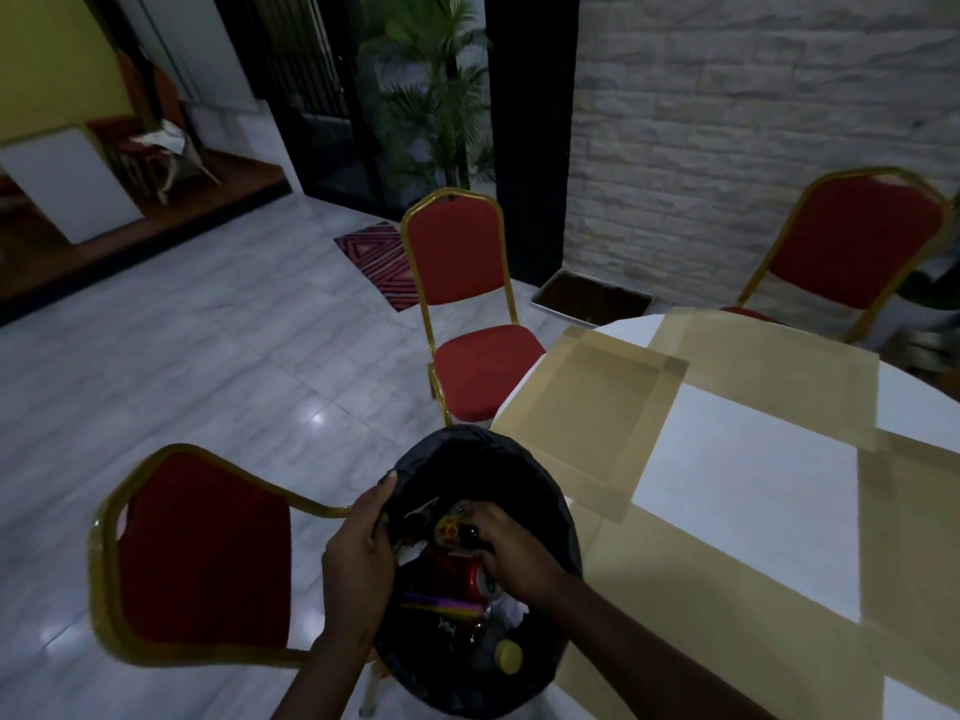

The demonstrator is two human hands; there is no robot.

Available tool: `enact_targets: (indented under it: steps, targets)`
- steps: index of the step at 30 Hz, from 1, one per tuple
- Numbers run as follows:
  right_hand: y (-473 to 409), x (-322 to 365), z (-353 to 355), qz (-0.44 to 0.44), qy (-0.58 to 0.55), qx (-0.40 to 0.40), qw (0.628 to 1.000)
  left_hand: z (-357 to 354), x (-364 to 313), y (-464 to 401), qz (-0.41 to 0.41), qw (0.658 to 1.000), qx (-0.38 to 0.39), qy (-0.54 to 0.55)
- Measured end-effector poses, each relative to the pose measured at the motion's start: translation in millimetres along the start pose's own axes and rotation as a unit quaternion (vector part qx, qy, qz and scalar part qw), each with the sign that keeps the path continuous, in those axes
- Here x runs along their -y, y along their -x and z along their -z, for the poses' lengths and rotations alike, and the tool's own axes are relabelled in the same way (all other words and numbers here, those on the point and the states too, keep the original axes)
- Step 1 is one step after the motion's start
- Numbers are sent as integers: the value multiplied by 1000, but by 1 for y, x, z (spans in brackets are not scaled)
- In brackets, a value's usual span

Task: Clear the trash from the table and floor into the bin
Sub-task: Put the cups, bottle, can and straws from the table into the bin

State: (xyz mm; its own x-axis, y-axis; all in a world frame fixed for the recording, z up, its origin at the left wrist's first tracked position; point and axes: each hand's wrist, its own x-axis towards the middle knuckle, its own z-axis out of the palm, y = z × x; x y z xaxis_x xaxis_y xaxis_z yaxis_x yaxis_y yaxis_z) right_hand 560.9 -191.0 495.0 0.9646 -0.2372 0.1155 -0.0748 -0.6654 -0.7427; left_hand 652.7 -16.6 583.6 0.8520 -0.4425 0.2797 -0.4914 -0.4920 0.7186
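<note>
Both your hands are at the black-lined round bin [563,517]: left hand [358,558] pinches its liner rim, right hand [511,550] curls inside around a dark bottle [465,535].

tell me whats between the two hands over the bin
In the head view, the dark bottle with a yellow and red label lies between the left hand and right hand, over the bin. The right hand grips it.

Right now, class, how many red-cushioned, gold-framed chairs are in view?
3: one red-cushioned gold-framed chair near left, one beyond the bin, one far right behind the table. Others may be hidden.
</note>
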Motion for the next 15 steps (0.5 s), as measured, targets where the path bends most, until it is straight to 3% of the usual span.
enact_targets:
  steps: [5,11,15]
  targets:
    - [18,-4,8,3,16,6,1000,2,4,10,1,1000,1,-5]
    - [57,-1,30,-48,102,-204,972,13,-6,23,33,999,-21,8]
    - [89,-3,37,-101,160,-181,965,27,-16,33,50,997,-50,32]
